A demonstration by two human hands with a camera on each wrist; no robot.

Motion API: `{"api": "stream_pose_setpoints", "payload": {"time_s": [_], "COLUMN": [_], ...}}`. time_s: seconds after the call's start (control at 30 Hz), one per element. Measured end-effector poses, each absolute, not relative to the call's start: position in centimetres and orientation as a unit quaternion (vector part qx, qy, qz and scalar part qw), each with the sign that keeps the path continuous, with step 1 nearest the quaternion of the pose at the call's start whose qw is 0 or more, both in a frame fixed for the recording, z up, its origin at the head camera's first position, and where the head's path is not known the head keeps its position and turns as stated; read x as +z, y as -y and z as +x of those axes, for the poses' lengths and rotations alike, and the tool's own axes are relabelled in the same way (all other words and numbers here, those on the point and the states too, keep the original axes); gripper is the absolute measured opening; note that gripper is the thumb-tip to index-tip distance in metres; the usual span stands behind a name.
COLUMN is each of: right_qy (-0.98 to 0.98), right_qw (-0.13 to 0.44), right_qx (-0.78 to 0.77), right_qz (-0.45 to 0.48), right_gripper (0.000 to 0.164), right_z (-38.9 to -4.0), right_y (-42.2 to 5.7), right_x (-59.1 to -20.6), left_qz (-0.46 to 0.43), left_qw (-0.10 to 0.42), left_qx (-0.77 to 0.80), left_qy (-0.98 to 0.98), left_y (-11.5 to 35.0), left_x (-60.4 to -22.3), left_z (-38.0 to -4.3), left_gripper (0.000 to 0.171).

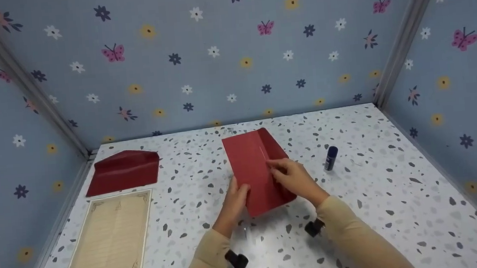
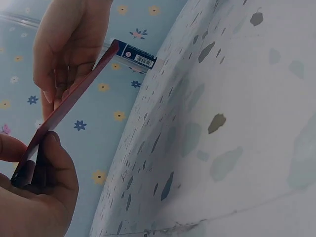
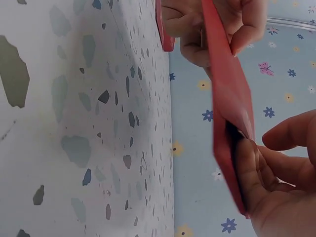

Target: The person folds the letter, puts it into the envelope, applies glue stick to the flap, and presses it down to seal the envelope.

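A red envelope (image 1: 250,172) is held tilted above the tabletop, its darker flap folded out to the right. My left hand (image 1: 234,199) grips its lower left edge, thumb on the front and fingers behind. My right hand (image 1: 295,178) is at the envelope's mouth beside the flap, fingers bent. In the right wrist view, a digit of the right hand (image 3: 284,173) reaches into the dark gap of the envelope (image 3: 229,94), and another digit is close to its outer face. The left wrist view shows the envelope (image 2: 71,101) nearly edge-on between both hands.
On the left of the speckled table (image 1: 189,168) lies a second dark red envelope (image 1: 125,172). Below it is a cream sheet with an ornate border (image 1: 107,242). A small blue-capped tube (image 1: 331,158), resembling a glue stick, is on the right. Flowered walls (image 1: 223,57) enclose the table.
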State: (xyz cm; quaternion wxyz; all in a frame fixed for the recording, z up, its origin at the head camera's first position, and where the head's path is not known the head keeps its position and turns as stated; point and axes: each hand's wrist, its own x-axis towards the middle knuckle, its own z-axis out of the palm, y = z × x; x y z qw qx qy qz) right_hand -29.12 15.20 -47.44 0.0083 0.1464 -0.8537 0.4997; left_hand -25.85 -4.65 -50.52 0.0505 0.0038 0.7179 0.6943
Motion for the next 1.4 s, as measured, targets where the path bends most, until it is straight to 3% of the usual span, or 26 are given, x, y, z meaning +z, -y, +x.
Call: {"api": "stream_pose_setpoints", "payload": {"time_s": [0.37, 0.53, 0.67, 1.03, 1.4], "right_qy": [0.829, 0.824, 0.81, 0.727, 0.75], "right_qw": [-0.069, -0.143, -0.18, -0.222, -0.212], "right_qx": [0.536, 0.529, 0.538, 0.637, 0.615], "right_qz": [0.145, 0.143, 0.145, 0.128, 0.121], "right_gripper": [0.02, 0.052, 0.055, 0.037, 0.037], "right_z": [-28.8, -28.6, -28.5, -28.7, -28.6], "right_y": [-15.9, -15.8, -15.5, -15.2, -18.1], "right_x": [-48.3, -49.1, -49.9, -50.5, -50.4], "left_qz": [-0.029, -0.047, -0.045, -0.057, -0.051], "left_qw": [0.007, -0.033, -0.05, -0.041, -0.095], "left_qx": [0.752, 0.774, 0.777, 0.783, 0.787], "left_qy": [-0.658, -0.631, -0.626, -0.618, -0.607], "left_y": [5.6, 5.2, 4.8, 5.5, 9.8], "left_x": [-50.0, -50.0, -50.0, -49.7, -49.1], "left_z": [-26.7, -26.4, -26.3, -26.5, -26.7], "left_gripper": [0.043, 0.044, 0.048, 0.052, 0.052]}}
